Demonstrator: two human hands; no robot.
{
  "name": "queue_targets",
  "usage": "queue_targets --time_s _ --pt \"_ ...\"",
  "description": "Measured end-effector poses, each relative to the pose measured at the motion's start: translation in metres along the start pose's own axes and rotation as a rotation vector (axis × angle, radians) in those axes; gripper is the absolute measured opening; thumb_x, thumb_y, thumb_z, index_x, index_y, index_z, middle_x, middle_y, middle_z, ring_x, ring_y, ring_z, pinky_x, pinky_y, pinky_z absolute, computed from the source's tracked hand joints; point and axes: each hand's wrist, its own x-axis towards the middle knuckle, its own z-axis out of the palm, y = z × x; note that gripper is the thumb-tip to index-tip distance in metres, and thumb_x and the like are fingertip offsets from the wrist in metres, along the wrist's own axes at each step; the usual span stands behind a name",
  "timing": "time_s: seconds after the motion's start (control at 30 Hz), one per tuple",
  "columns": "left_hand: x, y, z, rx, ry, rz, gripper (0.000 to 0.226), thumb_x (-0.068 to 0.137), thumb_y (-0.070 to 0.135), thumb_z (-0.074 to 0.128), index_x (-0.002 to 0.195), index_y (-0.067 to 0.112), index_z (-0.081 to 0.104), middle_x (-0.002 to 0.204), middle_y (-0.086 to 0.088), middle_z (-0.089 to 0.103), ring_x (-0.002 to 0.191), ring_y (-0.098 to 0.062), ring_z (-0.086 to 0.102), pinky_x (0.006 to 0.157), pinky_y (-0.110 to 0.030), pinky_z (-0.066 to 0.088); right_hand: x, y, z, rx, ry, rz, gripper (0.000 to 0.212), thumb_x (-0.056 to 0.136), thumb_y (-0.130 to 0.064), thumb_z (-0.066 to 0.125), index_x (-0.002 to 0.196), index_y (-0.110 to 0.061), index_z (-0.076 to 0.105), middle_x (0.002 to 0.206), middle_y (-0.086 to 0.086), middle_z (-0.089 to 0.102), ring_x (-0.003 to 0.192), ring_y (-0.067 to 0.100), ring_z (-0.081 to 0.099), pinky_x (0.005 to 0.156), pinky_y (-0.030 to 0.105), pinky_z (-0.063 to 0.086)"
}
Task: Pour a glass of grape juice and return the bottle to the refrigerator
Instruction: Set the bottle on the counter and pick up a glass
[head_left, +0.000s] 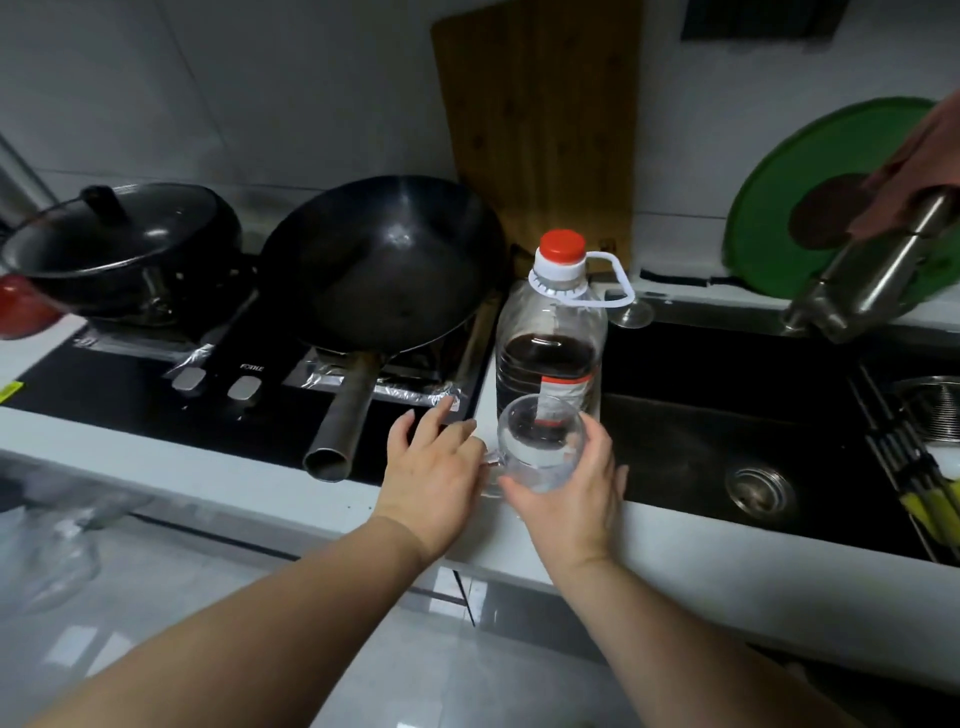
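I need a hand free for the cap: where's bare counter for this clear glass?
White counter strip before the black cooktop, left of the steel wok handle, is bare. It's crowded by the red-capped plastic bottle.

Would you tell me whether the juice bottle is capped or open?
Capped: the red cap sits on the neck of the upright bottle, behind the glass the right hand holds.

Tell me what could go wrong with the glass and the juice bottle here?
1. The right hand holds the glass near the counter's front edge; it might slip and fall to the floor.
2. The bottle stands on a narrow strip beside the sink; a bump could tip it in.
3. The wok handle sticks out near the left hand and could get knocked.
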Motion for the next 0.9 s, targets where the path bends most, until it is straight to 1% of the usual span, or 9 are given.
queue_targets --time_s 0.13,0.3,0.5,0.63,0.7,0.77,0.8,0.87,0.9 --pt "-0.001 -0.003 0.000 0.043 -0.023 -0.022 0.024 0.061 0.021 0.087 0.078 0.018 0.070 0.103 -0.001 0.071 0.120 -0.034 0.057 0.099 -0.046 0.023 0.000 -0.002 0.006 -0.040 -0.013 0.009 0.104 0.044 -0.032 0.095 0.133 -0.014 0.045 0.127 0.008 0.060 0.120 0.030 0.055 0.114 0.056 0.022" --pt "-0.001 -0.005 -0.001 0.072 -0.014 -0.020 0.028 0.059 0.021 0.089 0.079 0.017 0.070 0.105 -0.004 0.071 0.121 -0.035 0.056 0.100 -0.047 0.023 -0.004 -0.003 0.006 -0.075 -0.029 0.012 0.106 0.045 -0.035 0.095 0.136 -0.015 0.044 0.130 0.006 0.057 0.124 0.029 0.051 0.114 0.057 0.022" --pt "0.004 0.002 -0.002 0.048 0.027 -0.013 0.027 0.056 0.018 0.089 0.074 0.018 0.068 0.104 -0.003 0.072 0.121 -0.035 0.057 0.099 -0.047 0.023 -0.005 0.000 -0.005 -0.095 -0.058 0.050 0.104 0.051 -0.036 0.093 0.138 -0.015 0.040 0.135 0.005 0.055 0.127 0.028 0.050 0.115 0.057 0.019" --pt "0.003 -0.002 0.002 0.019 0.006 -0.036 0.028 0.057 0.019 0.089 0.076 0.019 0.068 0.107 -0.003 0.070 0.125 -0.031 0.047 0.100 -0.047 0.023 -0.008 0.004 -0.008 -0.122 -0.108 0.016 0.104 0.055 -0.038 0.091 0.140 -0.017 0.037 0.137 0.004 0.054 0.127 0.026 0.051 0.116 0.058 0.013" --pt "0.004 -0.003 0.003 0.000 -0.013 -0.027 0.027 0.058 0.020 0.088 0.077 0.019 0.068 0.107 -0.003 0.070 0.124 -0.029 0.040 0.100 -0.047 0.022 -0.009 0.003 -0.012 -0.129 -0.123 -0.001 0.105 0.053 -0.048 0.087 0.139 -0.022 0.033 0.134 0.003 0.056 0.124 0.026 0.054 0.115 0.059 0.014" --pt "0.006 -0.006 0.001 -0.030 -0.031 -0.016 0.021 0.067 0.029 0.081 0.082 0.020 0.069 0.108 -0.002 0.069 0.124 -0.027 0.038 0.100 -0.046 0.022 -0.008 0.000 -0.020 -0.049 -0.095 -0.036 0.097 0.057 -0.059 0.073 0.138 -0.023 0.033 0.131 0.004 0.057 0.121 0.025 0.054 0.115 0.062 0.016" --pt "0.006 -0.008 -0.001 -0.055 -0.036 -0.007 0.020 0.072 0.035 0.072 0.086 0.021 0.070 0.110 -0.001 0.068 0.125 -0.026 0.039 0.100 -0.045 0.022 -0.005 -0.001 -0.027 0.026 -0.057 -0.061 0.090 0.062 -0.058 0.065 0.138 -0.019 0.036 0.129 0.007 0.057 0.121 0.025 0.053 0.113 0.065 0.019" --pt "0.008 -0.013 -0.011 -0.148 -0.032 0.013 0.035 0.075 0.045 0.054 0.098 0.022 0.069 0.113 0.002 0.066 0.124 -0.025 0.044 0.102 -0.042 0.021 0.008 -0.008 -0.041 0.124 0.043 -0.138 0.074 0.075 -0.048 0.054 0.137 -0.011 0.043 0.128 0.010 0.057 0.121 0.026 0.051 0.107 0.067 0.027" --pt "0.010 -0.015 -0.017 -0.207 -0.011 0.016 0.041 0.074 0.045 0.051 0.104 0.022 0.068 0.116 0.003 0.065 0.125 -0.024 0.045 0.102 -0.041 0.021 0.019 -0.015 -0.048 0.129 0.081 -0.178 0.067 0.079 -0.045 0.050 0.135 -0.009 0.046 0.127 0.009 0.057 0.121 0.027 0.051 0.108 0.065 0.025"
